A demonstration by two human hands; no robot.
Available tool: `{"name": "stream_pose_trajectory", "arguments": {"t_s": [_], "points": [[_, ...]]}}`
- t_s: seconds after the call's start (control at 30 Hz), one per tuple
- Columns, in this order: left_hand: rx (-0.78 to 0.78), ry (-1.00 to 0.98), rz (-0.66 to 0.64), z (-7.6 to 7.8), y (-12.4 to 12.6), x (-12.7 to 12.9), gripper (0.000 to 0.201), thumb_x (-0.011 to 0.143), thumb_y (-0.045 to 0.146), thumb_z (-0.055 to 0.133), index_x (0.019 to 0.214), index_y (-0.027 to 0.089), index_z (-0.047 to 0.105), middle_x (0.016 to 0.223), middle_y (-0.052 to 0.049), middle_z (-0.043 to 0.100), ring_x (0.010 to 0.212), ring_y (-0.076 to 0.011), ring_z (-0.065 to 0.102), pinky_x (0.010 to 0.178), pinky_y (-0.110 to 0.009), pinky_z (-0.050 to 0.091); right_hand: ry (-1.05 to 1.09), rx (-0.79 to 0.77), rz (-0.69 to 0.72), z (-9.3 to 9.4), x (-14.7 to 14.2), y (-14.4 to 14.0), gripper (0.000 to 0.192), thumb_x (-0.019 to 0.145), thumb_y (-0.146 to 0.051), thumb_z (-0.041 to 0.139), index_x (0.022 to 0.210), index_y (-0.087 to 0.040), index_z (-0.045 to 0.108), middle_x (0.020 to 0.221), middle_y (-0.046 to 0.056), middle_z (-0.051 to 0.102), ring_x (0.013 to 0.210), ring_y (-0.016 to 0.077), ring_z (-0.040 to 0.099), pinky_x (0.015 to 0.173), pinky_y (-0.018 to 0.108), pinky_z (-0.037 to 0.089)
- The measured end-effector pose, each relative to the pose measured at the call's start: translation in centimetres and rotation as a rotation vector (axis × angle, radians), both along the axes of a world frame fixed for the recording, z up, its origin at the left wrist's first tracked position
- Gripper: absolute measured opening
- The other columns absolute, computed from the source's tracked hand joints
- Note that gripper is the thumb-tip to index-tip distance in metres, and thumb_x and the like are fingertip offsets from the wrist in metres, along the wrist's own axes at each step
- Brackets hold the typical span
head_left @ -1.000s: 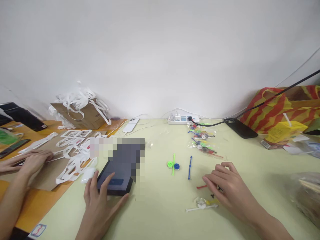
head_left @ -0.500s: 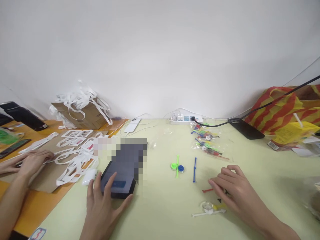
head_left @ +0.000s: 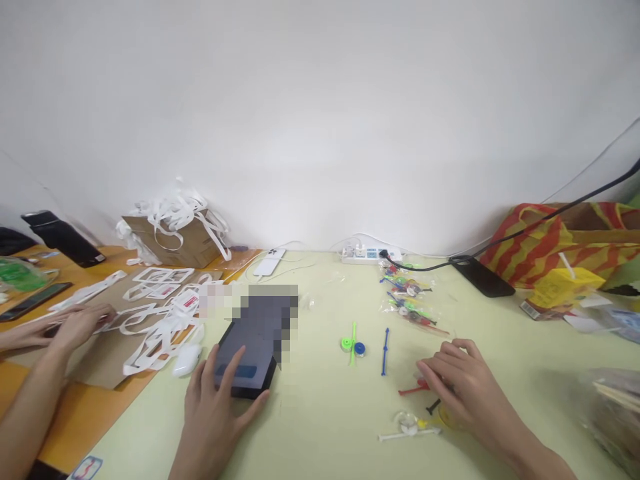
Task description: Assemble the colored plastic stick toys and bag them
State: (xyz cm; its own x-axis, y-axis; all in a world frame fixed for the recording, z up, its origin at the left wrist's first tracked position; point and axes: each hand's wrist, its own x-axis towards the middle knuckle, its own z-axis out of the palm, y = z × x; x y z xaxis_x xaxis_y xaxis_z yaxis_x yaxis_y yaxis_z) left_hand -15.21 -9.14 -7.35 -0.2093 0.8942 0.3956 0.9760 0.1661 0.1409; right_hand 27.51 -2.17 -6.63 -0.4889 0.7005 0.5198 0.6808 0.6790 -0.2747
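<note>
My left hand (head_left: 216,407) lies flat on the near end of a dark phone (head_left: 249,357) on the pale green table (head_left: 320,427), fingers spread on the screen. My right hand (head_left: 463,390) rests palm down over small plastic toy parts: a red stick (head_left: 411,389), a black piece (head_left: 433,405) and a white stick with a clear wheel (head_left: 407,430) lie at its fingertips. Whether it grips any of them is hidden. A green and blue wheel pair (head_left: 353,345) and a blue stick (head_left: 385,351) lie further out.
A clear bag of coloured toy parts (head_left: 410,300), a power strip (head_left: 370,254) and a second dark phone (head_left: 481,275) lie at the back. A white earbud case (head_left: 187,360) sits left of the phone. Another person's hands (head_left: 75,323) work on white paper strips at left. A striped bag (head_left: 565,233) is right.
The view has tilted slightly, so everything sits a little lower in the picture. My right hand has slid slightly towards me over the small parts. My left hand stays on the phone.
</note>
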Motion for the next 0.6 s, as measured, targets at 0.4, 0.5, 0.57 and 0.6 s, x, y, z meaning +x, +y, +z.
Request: {"name": "stream_pose_trajectory", "arguments": {"t_s": [0.4,0.5,0.57,0.6], "points": [[0.081,0.032,-0.002,-0.9,-0.3,-0.2,0.063,0.088,0.058,0.051,0.135,0.017,0.053,0.161,-0.02,0.024,0.149,-0.0411,0.024,0.117,-0.063,0.027,0.032,-0.005,-0.009,0.0,-0.1,0.0,0.033,0.103,-0.019,0.047,0.071,-0.021,0.056,0.062,-0.003,0.06,0.063,0.0154,0.048,0.083,0.037,0.032],[0.047,0.059,0.045,-0.7,-0.6,0.3,0.053,0.088,0.054,0.052,0.129,0.021,0.059,0.163,-0.018,0.021,0.15,-0.0424,0.02,0.116,-0.067,0.023,0.017,-0.015,0.0,-0.1,0.1,0.1,0.031,0.102,-0.019,0.049,0.072,-0.021,0.057,0.065,-0.003,0.063,0.063,0.0153,0.049,0.083,0.038,0.032],[0.006,0.057,0.052,-0.4,-0.7,0.6,0.047,0.089,0.052,0.054,0.126,0.023,0.062,0.164,-0.015,0.019,0.151,-0.0424,0.017,0.115,-0.068,0.022,0.005,-0.025,-0.001,-0.1,0.2,0.1,0.03,0.102,-0.019,0.05,0.072,-0.021,0.057,0.066,-0.003,0.063,0.063,0.0149,0.049,0.085,0.038,0.032],[-0.002,0.055,0.045,-0.3,-0.8,0.6,0.048,0.089,0.052,0.054,0.127,0.023,0.062,0.164,-0.015,0.019,0.151,-0.0426,0.017,0.116,-0.068,0.021,0.001,-0.03,-0.003,-0.1,0.3,0.1,0.03,0.102,-0.02,0.05,0.072,-0.021,0.057,0.066,-0.003,0.063,0.063,0.0147,0.049,0.085,0.038,0.032]]}}
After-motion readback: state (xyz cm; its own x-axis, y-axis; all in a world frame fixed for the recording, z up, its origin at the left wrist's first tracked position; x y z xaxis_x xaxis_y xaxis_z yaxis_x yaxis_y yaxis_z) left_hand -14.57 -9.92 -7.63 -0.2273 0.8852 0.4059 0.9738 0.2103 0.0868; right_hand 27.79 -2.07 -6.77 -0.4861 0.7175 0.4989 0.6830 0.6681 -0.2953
